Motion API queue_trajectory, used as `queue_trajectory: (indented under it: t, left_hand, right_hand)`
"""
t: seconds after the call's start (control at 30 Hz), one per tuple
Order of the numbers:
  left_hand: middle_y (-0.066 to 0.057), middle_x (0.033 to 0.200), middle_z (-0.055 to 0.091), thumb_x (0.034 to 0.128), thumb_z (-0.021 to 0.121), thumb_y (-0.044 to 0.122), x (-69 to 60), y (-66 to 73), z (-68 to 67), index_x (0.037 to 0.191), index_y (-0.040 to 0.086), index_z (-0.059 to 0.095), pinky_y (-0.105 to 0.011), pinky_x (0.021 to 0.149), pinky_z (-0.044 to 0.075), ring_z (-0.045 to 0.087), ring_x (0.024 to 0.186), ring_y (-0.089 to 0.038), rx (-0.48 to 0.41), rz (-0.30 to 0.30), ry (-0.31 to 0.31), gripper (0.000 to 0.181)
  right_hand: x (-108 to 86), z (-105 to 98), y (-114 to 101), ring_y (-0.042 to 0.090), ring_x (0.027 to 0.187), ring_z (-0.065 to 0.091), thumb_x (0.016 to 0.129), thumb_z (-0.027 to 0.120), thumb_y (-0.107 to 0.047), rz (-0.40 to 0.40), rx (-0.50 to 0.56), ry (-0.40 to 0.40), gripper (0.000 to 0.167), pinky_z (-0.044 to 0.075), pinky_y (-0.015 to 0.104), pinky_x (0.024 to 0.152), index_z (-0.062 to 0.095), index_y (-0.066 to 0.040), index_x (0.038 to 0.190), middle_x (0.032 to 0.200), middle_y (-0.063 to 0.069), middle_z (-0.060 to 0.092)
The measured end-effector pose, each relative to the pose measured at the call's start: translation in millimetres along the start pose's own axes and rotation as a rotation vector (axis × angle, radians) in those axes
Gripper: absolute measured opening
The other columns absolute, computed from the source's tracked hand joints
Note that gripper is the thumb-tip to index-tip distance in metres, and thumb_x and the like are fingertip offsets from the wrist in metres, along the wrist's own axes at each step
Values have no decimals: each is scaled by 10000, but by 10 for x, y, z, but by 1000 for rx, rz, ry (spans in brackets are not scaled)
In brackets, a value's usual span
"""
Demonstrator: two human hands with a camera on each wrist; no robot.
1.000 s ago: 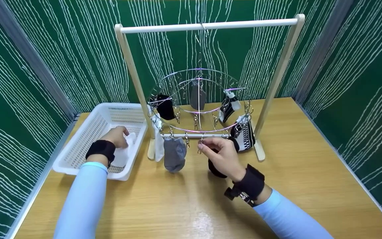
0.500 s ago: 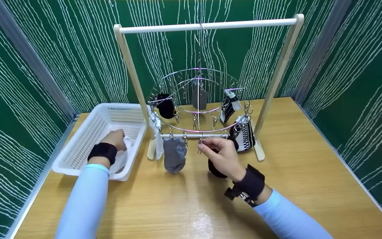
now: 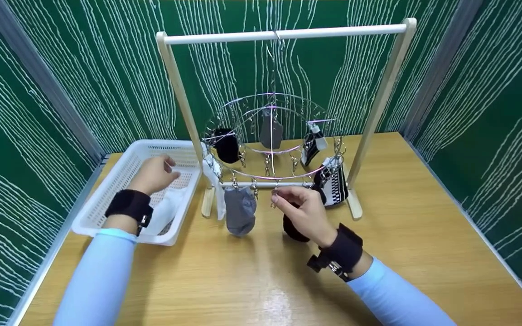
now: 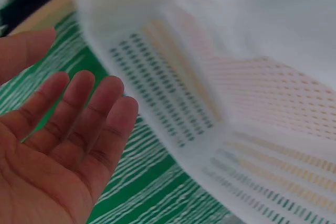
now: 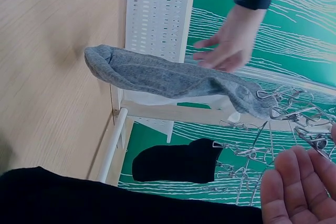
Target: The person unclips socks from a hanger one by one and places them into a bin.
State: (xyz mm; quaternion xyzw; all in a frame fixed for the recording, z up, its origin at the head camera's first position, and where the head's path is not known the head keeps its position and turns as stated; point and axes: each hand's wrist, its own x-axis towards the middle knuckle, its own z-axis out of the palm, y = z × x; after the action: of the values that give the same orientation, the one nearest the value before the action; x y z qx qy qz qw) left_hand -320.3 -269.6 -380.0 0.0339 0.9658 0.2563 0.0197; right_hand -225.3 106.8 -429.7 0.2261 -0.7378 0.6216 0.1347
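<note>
Holds the left hand [image 3: 154, 174] loose above the white basket [image 3: 111, 190], with thumb and fingers apart and gripping nothing, and with a white cloth [image 3: 166, 210] lying in it just beside that wrist. Past a grey sock [image 3: 240, 212] hanging between the hands, pinches a metal clip [image 3: 273, 205] of the round hanger [image 3: 272, 140] with the right hand [image 3: 306, 213], well apart from the left, with a black sock [image 3: 293, 230] partly hidden behind that hand and a black-and-white sock [image 3: 335, 190] hanging farther to its right.
</note>
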Motion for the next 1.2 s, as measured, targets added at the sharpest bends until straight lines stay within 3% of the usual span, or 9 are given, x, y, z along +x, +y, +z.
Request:
queue_trajectory:
  t: [0.2, 0.43, 0.6, 0.73, 0.9, 1.07, 1.2]
  left_hand:
    - [-310, 1322, 668, 1061, 615, 142, -180, 243, -195, 1362, -90, 599, -573, 1061, 564, 648, 1236, -451, -95, 41, 69, 381]
    - [-287, 1283, 705, 1053, 603, 142, -376, 466, -215, 1322, -77, 642, -554, 1074, 571, 680, 1223, -434, -123, 132, 208, 349]
    - [-287, 1219, 725, 1045, 653, 95, -529, 670, -150, 1237, -80, 687, -557, 1041, 579, 698, 1154, -427, -129, 295, 347, 262]
    - [-258, 1173, 747, 1019, 703, 84, -655, 889, -53, 1196, -63, 713, -535, 1014, 598, 717, 1109, -408, -121, 461, 406, 231]
    - [-225, 1236, 760, 1022, 721, 124, -781, 1149, 90, 1237, -41, 715, -507, 1078, 590, 728, 1186, -386, -55, 636, 386, 271]
    - [-202, 1302, 756, 1034, 728, 178, -866, 1334, 236, 1263, -2, 737, -493, 1101, 586, 724, 1235, -374, 63, 730, 370, 291]
    - [-163, 1260, 780, 1032, 741, 208, -903, 1429, 368, 1240, 36, 777, -471, 1051, 616, 755, 1173, -337, 199, 817, 404, 273]
  right_hand:
    - [9, 1, -9, 10, 837, 739, 954, 738, 87, 16, 23, 14, 117, 606, 148, 799, 758, 146, 1053, 980, 285, 787]
    - [3, 2, -6, -4, 829, 728, 955, 735, 91, 22, 17, 13, 100, 604, 150, 801, 757, 139, 1040, 961, 273, 785]
    - [5, 2, -3, -5, 830, 727, 954, 736, 90, 27, 15, 9, 105, 606, 154, 803, 753, 142, 1043, 967, 277, 784]
    - [12, 4, -8, -6, 826, 725, 954, 739, 88, 23, 8, 8, 117, 602, 149, 795, 743, 159, 1046, 967, 275, 784]
    - [14, 17, -13, -13, 817, 723, 952, 750, 79, 21, 3, 11, 107, 595, 143, 789, 745, 149, 1033, 958, 266, 784]
    - [10, 38, -9, -5, 818, 722, 955, 751, 74, 17, 1, 12, 107, 598, 151, 789, 755, 130, 1047, 961, 252, 786]
    - [7, 59, 1, 4, 815, 717, 953, 746, 88, 2, -3, 11, 128, 603, 158, 780, 743, 146, 1068, 964, 258, 784]
